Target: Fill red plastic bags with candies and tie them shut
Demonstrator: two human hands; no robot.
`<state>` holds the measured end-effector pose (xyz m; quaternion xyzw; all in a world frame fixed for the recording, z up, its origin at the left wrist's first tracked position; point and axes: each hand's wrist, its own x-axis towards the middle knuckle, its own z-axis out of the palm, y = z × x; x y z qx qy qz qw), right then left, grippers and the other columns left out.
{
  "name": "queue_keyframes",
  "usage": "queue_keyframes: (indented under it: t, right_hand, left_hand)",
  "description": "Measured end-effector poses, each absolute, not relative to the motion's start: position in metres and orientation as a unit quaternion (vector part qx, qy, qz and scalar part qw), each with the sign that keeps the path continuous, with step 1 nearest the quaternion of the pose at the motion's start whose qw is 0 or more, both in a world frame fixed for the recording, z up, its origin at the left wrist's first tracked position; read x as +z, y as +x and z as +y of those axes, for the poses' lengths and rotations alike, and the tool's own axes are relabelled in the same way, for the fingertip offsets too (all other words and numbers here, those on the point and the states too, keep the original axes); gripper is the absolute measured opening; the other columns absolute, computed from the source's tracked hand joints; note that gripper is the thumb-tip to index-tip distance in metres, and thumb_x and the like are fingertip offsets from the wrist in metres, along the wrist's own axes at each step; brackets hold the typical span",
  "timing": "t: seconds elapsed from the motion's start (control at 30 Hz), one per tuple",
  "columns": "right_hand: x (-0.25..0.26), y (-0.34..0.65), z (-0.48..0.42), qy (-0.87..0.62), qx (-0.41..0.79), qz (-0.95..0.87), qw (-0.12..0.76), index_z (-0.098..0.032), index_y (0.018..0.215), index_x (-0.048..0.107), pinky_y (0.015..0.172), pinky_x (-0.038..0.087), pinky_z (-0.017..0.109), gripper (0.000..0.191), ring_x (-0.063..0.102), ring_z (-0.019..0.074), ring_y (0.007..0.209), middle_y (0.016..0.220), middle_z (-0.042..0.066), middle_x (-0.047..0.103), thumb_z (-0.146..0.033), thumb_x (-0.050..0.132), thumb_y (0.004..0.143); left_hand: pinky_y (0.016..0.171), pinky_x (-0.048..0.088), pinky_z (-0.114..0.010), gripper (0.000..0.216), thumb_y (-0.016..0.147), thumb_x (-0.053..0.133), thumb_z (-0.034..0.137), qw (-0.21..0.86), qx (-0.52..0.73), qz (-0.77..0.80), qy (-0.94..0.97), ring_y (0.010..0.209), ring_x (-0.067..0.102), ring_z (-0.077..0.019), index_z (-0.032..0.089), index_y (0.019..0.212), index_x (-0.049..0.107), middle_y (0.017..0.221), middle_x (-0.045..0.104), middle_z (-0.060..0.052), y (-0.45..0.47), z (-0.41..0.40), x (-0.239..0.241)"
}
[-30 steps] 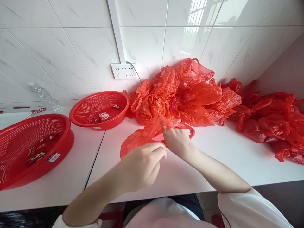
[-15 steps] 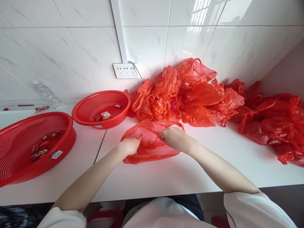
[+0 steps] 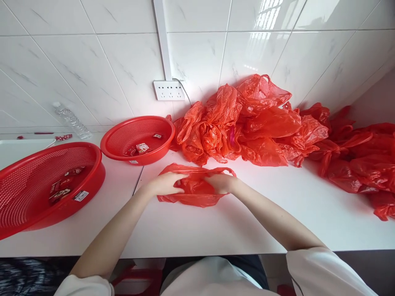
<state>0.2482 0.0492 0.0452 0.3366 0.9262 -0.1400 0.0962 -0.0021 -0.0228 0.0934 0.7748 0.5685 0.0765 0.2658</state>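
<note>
A thin red plastic bag (image 3: 194, 193) lies crumpled on the white counter in front of me. My left hand (image 3: 165, 183) grips its left part with fingers closed on the plastic. At the bag's right part, my right hand (image 3: 219, 182) is closed on the film too. Both hands rest low on the counter, about a hand's width apart, with the bag bunched between them.
A heap of red plastic bags (image 3: 262, 123) fills the back of the counter and runs off to the right (image 3: 364, 164). Two red mesh baskets (image 3: 135, 127) (image 3: 27, 162) holding small red packets stand at left. A water bottle (image 3: 72, 122) and wall socket (image 3: 169, 90) are behind.
The bag was held up and open a second ago; both hands have brought it down and pressed it flatter onto the counter. The camera has shifted slightly left.
</note>
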Motion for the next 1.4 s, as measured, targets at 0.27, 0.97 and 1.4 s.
queue_keyframes:
  t: [0.27, 0.97, 1.4]
  right_hand:
    - [0.088, 0.252, 0.027, 0.297, -0.289, 0.909, -0.052, -0.021, 0.131, 0.061, 0.087, 0.053, 0.037, 0.042, 0.067, 0.0253, 0.107, 0.122, 0.012, 0.068, -0.037, 0.057, 0.092]
    - [0.099, 0.189, 0.020, 0.264, -0.727, 0.524, -0.356, -0.027, 0.152, 0.022, 0.089, 0.062, 0.039, 0.075, 0.069, 0.0216, 0.109, 0.157, 0.013, 0.038, -0.046, 0.062, 0.091]
    - [0.101, 0.239, 0.046, 0.356, -0.712, 0.359, -0.488, -0.016, 0.089, 0.060, 0.060, 0.066, 0.033, 0.011, 0.073, 0.0187, 0.066, 0.081, 0.004, 0.075, -0.015, 0.059, 0.078]
  left_hand:
    - [0.102, 0.045, -0.039, 0.036, 0.092, 0.052, 0.039, 0.039, 0.253, 0.645, 0.720, 0.116, 0.060, -0.0249, 0.023, 0.121, 0.066, 0.125, 0.066, -0.008, -0.046, -0.009, 0.131]
    - [0.076, 0.043, -0.035, 0.039, 0.089, 0.043, 0.008, -0.180, 0.165, 0.648, 0.722, 0.094, 0.067, -0.0254, 0.025, 0.111, 0.071, 0.099, 0.074, -0.009, -0.018, -0.013, 0.097]
    - [0.079, 0.050, -0.039, 0.038, 0.084, 0.066, 0.040, -0.276, 0.312, 0.624, 0.660, 0.093, 0.065, -0.0280, 0.017, 0.114, 0.061, 0.101, 0.068, -0.012, 0.024, -0.093, 0.104]
